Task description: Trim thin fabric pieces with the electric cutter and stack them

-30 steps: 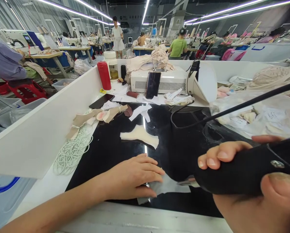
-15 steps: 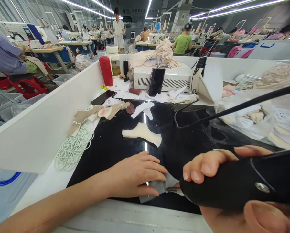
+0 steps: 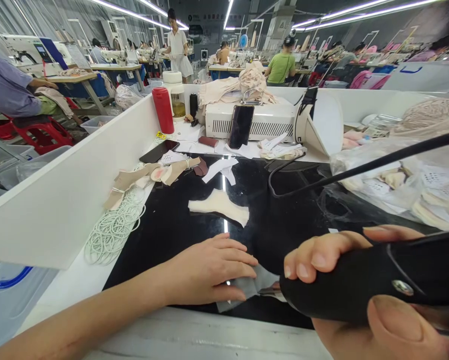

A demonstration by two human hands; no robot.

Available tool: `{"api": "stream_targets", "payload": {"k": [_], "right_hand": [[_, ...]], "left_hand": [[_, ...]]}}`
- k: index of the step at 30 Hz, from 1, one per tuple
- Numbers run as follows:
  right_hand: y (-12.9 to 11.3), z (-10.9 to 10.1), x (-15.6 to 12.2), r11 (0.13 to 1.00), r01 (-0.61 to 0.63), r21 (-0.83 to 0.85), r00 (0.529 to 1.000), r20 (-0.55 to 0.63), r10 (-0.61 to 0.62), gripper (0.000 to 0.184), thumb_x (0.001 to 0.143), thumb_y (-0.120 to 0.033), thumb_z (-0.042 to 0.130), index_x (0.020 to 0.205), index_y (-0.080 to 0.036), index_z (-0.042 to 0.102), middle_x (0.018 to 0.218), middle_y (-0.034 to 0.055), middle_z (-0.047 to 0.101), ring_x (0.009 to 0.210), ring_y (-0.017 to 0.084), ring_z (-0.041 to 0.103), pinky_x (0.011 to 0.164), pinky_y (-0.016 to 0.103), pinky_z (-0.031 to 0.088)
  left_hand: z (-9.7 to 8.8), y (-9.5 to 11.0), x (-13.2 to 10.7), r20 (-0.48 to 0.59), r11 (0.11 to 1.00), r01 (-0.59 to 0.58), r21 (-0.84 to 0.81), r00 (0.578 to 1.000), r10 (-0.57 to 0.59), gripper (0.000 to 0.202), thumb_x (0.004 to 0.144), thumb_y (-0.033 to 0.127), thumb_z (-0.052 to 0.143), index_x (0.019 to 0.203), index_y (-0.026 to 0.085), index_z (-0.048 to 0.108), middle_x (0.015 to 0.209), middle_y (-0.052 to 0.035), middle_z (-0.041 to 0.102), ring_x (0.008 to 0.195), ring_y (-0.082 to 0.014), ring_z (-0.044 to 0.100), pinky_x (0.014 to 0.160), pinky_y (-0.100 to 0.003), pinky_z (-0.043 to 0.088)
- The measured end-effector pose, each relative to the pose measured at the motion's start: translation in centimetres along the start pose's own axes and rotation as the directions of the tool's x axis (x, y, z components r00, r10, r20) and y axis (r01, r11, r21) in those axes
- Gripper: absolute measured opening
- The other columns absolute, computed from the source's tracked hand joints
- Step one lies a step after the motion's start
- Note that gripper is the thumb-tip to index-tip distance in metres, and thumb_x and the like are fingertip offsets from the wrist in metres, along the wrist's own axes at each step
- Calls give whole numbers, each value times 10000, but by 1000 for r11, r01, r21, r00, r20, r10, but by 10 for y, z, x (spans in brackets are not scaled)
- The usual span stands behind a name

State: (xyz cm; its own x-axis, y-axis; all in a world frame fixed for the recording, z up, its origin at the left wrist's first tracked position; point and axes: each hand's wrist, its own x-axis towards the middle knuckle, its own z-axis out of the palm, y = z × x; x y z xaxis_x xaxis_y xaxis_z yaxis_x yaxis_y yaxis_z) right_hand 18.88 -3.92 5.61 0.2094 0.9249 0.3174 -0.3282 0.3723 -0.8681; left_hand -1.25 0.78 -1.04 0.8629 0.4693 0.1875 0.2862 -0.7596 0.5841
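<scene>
My left hand [image 3: 212, 272] lies flat with its fingers stretched out on a thin grey sheet [image 3: 254, 287] at the front of the black work surface [image 3: 164, 250]. In my right hand [image 3: 329, 252] is a black-bodied hand tool [image 3: 344, 285] with a silver screw, seen very close, so its kind is unclear. My fingers wrap over its top and my thumb lies against the near side. The tool's rounded front end meets the right edge of the grey sheet, where a narrow shiny strip shows. Beyond my left hand lies a cream padded cutout [image 3: 219, 205].
A bundle of pale green cord [image 3: 113, 230] and beige pieces [image 3: 130, 182] lie left. White cutouts [image 3: 220, 170], phones [image 3: 241, 126], a red bottle [image 3: 163, 110] and a white vented machine [image 3: 269, 120] stand behind. A black cable [image 3: 378, 165] crosses the right, before plastic bags [image 3: 408, 175].
My right thumb has shifted left along the tool, and the tool has barely moved. My left hand stays in place. In the background, a standing person has moved slightly left.
</scene>
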Motion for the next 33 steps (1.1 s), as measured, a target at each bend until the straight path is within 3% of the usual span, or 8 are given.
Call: {"api": "stream_targets", "payload": {"k": [3,7,10,19,29,33], "right_hand": [[3,-3,5,997,72,32,995,-78,-69,432,716,-416,913,1048,-316,656,674,-37,667,556,171,600,528,317,566],[-1,-4,11,1000,-28,6,993,-113,29,525,590,-419,978,981,-326,640,681,-42,677,568,184,597,550,342,574],[-6,-2,12,999,-37,-10,991,-126,36,533,557,-409,988,954,-323,643,668,-43,671,563,185,589,542,340,565],[-4,-8,9,999,-34,2,992,-118,34,521,601,-440,968,993,-338,641,685,-40,669,577,189,596,559,350,565],[-3,-4,9,1000,-11,9,992,-123,12,480,632,-414,953,992,-322,648,699,-48,652,586,168,583,569,324,565],[1,-6,3,999,-14,35,996,-86,17,482,700,-457,915,1073,-342,632,741,-47,639,599,167,590,545,313,571]], "left_hand": [[-4,2,-1,23,1000,6,-12,1000,-5,369,987,349,700,1336,242,645,1476,-56,622,1448,-266,490,1286,-489,202],[-10,7,-1,77,999,-5,-54,997,9,370,980,341,707,1334,262,636,1479,-38,621,1493,-273,435,1294,-534,138],[-12,9,-1,119,998,18,-65,993,-10,379,967,331,709,1335,276,636,1479,-34,619,1507,-295,413,1286,-569,135],[-12,14,-1,105,991,88,-97,991,-77,367,948,348,725,1303,279,659,1459,-49,635,1492,-310,430,1273,-601,149],[-13,13,0,104,994,99,-51,990,-93,425,911,326,757,1320,280,649,1461,-48,630,1470,-325,449,1263,-638,147],[-14,12,-1,115,994,99,-55,989,-92,458,907,327,762,1344,286,633,1481,-42,614,1476,-318,441,1261,-647,140]]}}
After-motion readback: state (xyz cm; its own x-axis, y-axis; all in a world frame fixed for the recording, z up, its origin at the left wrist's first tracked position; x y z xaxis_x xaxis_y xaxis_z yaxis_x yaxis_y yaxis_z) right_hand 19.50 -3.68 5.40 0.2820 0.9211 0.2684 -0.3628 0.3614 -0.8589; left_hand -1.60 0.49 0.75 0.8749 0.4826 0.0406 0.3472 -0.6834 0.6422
